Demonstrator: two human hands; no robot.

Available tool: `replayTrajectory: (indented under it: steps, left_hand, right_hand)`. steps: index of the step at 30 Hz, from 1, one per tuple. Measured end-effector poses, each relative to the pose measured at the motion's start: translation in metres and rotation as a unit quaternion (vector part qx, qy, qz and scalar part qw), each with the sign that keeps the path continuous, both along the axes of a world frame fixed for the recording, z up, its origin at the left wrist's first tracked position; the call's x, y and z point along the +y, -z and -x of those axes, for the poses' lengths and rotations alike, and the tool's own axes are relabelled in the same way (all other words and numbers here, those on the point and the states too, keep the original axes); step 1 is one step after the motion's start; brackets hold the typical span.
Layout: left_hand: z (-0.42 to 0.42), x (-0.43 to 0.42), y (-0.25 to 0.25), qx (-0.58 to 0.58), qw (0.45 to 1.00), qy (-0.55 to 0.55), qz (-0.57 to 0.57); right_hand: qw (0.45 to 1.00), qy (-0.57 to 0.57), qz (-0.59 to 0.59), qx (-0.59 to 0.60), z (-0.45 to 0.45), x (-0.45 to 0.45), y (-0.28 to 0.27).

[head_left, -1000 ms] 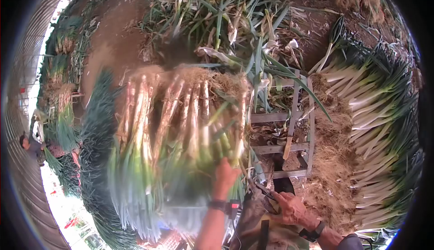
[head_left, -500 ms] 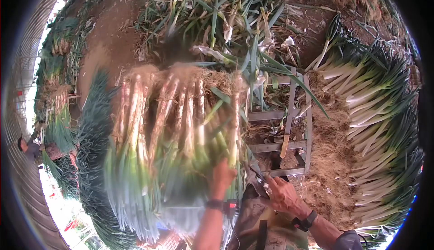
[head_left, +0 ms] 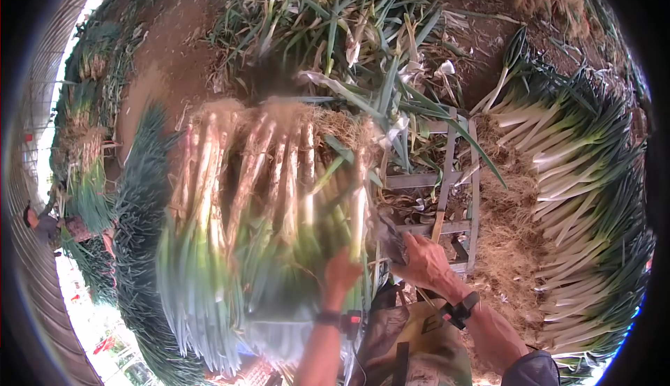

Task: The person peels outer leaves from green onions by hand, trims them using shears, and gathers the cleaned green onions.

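My left hand (head_left: 341, 276) is closed around the green part of a leek (head_left: 359, 211), whose white stalk stands up with its roots at the top. To its right, my right hand (head_left: 427, 266) is closed, fingers bent, on a dark greyish strip (head_left: 393, 241) beside that stalk. The strip is blurred, and I cannot tell whether it is a leaf or a tool. Left of my hands lie several soil-stained leeks (head_left: 251, 169), roots away from me and green leaves toward me.
At the right, cleaned leeks (head_left: 569, 197) lie in a long row beside trimmed roots (head_left: 506, 246). A metal frame (head_left: 419, 180) stands ahead of my right hand. Stripped leaves (head_left: 335, 23) pile up beyond. More leeks (head_left: 143, 246) and another person (head_left: 43, 224) are at the left.
My right hand has moved slightly up and left, closer to the leek, with the dark strip now beside the stalk. My left hand stays almost in place.
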State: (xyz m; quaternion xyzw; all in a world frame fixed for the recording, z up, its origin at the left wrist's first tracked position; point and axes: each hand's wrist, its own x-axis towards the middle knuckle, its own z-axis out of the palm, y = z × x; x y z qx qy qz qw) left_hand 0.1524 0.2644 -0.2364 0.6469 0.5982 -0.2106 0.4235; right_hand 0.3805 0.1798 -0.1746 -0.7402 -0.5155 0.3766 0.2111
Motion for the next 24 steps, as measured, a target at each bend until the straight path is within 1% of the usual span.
replayTrajectory:
  steps: [6,9,12,13,16,18,21,24]
  left_hand:
    - [0.017,-0.009,0.032,-0.042,0.997,0.008,-0.058]
    - [0.031,-0.008,0.052,-0.074,0.996,0.017,-0.038]
    - [0.025,0.003,0.037,-0.091,0.996,-0.009,0.001]
    - [0.023,0.004,0.032,-0.104,0.994,-0.023,0.003]
    - [0.015,0.005,0.016,-0.142,0.988,-0.064,-0.002]
    - [0.012,0.004,0.004,-0.164,0.983,-0.085,-0.017]
    - [0.015,-0.003,0.007,-0.143,0.988,-0.053,-0.04]
    - [0.006,-0.011,-0.013,-0.149,0.984,-0.099,-0.007]
  right_hand:
    - [0.998,-0.022,0.047,-0.032,-0.014,0.035,0.01]
    - [0.998,-0.017,0.053,-0.042,-0.022,0.053,0.025]
    - [0.999,0.006,0.026,-0.027,-0.023,0.05,0.022]
    - [1.0,0.015,0.011,-0.02,-0.024,0.046,0.017]
    - [1.0,-0.012,-0.002,-0.008,-0.023,0.015,-0.022]
    - [0.998,-0.024,-0.051,0.011,-0.019,-0.024,-0.027]
    - [0.997,-0.063,-0.05,0.01,-0.019,-0.066,-0.066]
    - [0.983,-0.171,0.058,0.007,-0.03,-0.107,-0.085]
